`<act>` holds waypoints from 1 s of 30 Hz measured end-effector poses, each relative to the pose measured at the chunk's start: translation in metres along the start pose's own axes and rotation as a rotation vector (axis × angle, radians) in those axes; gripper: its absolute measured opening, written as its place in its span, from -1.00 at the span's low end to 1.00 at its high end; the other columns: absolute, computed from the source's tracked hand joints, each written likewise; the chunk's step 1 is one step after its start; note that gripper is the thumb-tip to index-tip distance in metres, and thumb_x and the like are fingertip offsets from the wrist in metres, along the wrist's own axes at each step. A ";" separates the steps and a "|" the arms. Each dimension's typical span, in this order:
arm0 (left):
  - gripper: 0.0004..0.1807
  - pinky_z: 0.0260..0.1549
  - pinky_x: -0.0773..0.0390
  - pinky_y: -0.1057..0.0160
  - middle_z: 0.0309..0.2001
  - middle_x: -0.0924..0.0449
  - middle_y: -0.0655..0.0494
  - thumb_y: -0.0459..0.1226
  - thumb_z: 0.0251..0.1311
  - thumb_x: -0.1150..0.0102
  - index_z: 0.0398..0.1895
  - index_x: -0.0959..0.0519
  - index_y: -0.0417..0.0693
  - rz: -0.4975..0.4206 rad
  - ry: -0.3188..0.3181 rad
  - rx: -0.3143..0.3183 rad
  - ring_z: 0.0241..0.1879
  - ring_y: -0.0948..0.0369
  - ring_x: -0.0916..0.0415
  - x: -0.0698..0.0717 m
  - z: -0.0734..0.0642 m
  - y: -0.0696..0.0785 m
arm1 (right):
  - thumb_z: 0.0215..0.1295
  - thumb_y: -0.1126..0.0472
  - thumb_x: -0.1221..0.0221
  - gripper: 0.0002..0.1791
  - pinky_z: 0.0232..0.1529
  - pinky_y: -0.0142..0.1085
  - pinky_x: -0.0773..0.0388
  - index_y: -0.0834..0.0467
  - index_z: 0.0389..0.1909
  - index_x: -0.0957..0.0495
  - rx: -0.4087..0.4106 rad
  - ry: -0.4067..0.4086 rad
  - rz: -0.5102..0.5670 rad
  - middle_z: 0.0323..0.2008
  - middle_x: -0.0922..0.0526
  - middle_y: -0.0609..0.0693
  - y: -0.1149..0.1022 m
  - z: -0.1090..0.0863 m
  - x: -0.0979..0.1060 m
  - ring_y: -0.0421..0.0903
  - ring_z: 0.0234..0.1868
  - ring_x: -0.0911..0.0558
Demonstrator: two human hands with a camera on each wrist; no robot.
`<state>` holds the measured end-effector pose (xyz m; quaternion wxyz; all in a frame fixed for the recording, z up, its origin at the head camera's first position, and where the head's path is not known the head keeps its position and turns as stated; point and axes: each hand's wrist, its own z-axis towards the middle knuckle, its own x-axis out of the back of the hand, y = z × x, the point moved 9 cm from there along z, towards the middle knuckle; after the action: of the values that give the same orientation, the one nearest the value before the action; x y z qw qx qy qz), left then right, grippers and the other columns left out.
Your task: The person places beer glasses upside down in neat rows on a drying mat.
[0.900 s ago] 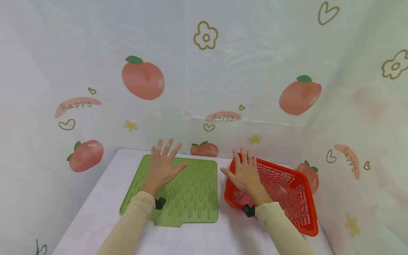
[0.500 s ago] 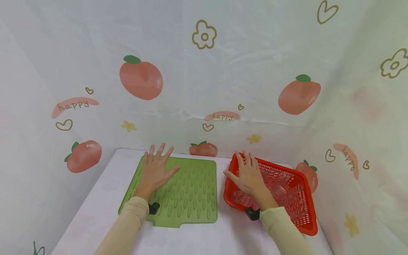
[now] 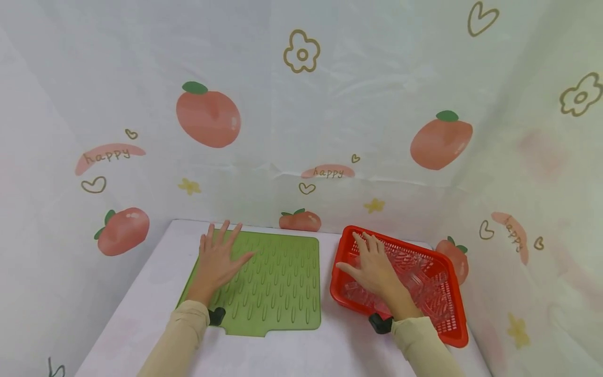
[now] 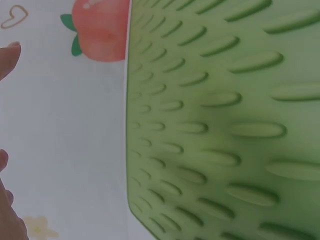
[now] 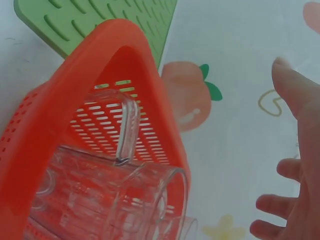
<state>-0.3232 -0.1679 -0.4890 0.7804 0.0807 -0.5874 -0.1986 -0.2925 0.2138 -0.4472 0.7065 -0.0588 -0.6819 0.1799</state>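
Observation:
My left hand (image 3: 218, 264) hovers over the left part of a green ridged drying mat (image 3: 282, 283), fingers spread and nothing in it. Raised oval ribs cover the mat, which fills much of the left wrist view. To the right, a red plastic basket (image 3: 336, 285) holds several clear mugs. One clear mug (image 5: 145, 200) lies on its side in the right wrist view, its handle (image 5: 129, 132) toward the basket wall. Above the basket's left part is my right hand (image 3: 374, 267), fingers apart and slightly bent, holding nothing. It hides some of the basket's contents.
Both mat and basket stand on a table with a white cloth (image 3: 292, 356), a narrow strip of it between them. Behind rises a white fabric backdrop (image 3: 264, 131) printed with fruit, hearts and flowers. More of this fabric closes in both sides.
My left hand has drifted left and nearer to me over the mat. The right hand has shifted slightly right and lower over the basket. Mat and basket have stayed put.

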 end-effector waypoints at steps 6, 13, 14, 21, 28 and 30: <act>-0.03 0.49 0.17 -0.46 0.65 0.08 -0.09 0.35 0.25 -0.11 0.64 -0.06 0.27 -0.016 -0.017 0.026 0.62 -0.33 0.30 -0.007 -0.007 -0.015 | 0.18 -0.37 -0.32 0.13 0.34 0.32 -0.41 0.12 0.59 -0.08 0.009 -0.002 0.026 0.53 -0.16 0.26 0.006 -0.007 -0.004 0.36 0.53 -0.12; -0.02 0.44 0.12 -0.52 0.63 0.03 -0.14 0.35 0.24 -0.13 0.64 -0.06 0.25 -0.024 -0.012 0.035 0.59 -0.37 0.23 -0.013 -0.017 -0.029 | 0.17 -0.34 -0.35 0.08 0.28 0.30 -0.48 0.14 0.55 -0.16 -0.013 -0.013 0.012 0.50 -0.25 0.25 0.015 -0.015 -0.006 0.33 0.50 -0.21; -0.02 0.44 0.12 -0.52 0.63 0.03 -0.13 0.36 0.24 -0.12 0.64 -0.05 0.26 -0.024 -0.014 0.039 0.59 -0.37 0.23 -0.014 -0.018 -0.031 | 0.16 -0.33 -0.36 0.08 0.28 0.30 -0.48 0.14 0.55 -0.16 -0.020 -0.019 0.013 0.50 -0.25 0.25 0.016 -0.016 -0.007 0.33 0.49 -0.21; -0.01 0.45 0.12 -0.50 0.63 0.03 -0.14 0.35 0.25 -0.13 0.64 -0.06 0.22 -0.034 -0.020 0.076 0.58 -0.39 0.21 -0.018 -0.027 -0.044 | 0.10 -0.27 -0.44 0.09 0.21 0.31 -0.53 0.10 0.55 -0.17 -0.074 -0.046 0.048 0.52 -0.21 0.22 0.026 -0.024 -0.014 0.32 0.49 -0.19; -0.01 0.43 0.09 -0.52 0.64 0.04 -0.17 0.29 0.24 -0.19 0.64 -0.05 0.19 -0.052 -0.029 0.096 0.56 -0.44 0.17 -0.024 -0.034 -0.056 | 0.09 -0.24 -0.46 0.09 0.21 0.32 -0.53 0.07 0.55 -0.17 -0.088 -0.051 0.069 0.52 -0.21 0.21 0.033 -0.028 -0.021 0.31 0.49 -0.20; 0.00 0.42 0.09 -0.53 0.64 0.05 -0.18 0.28 0.25 -0.19 0.65 -0.03 0.20 -0.057 -0.035 0.100 0.55 -0.46 0.18 -0.026 -0.036 -0.059 | 0.09 -0.23 -0.47 0.08 0.22 0.32 -0.52 0.08 0.54 -0.19 -0.080 -0.038 0.075 0.52 -0.21 0.21 0.033 -0.029 -0.020 0.31 0.49 -0.20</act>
<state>-0.3074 -0.2149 -0.5434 0.7589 0.1328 -0.6078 -0.1923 -0.2702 0.2425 -0.4792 0.6832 -0.1092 -0.6993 0.1798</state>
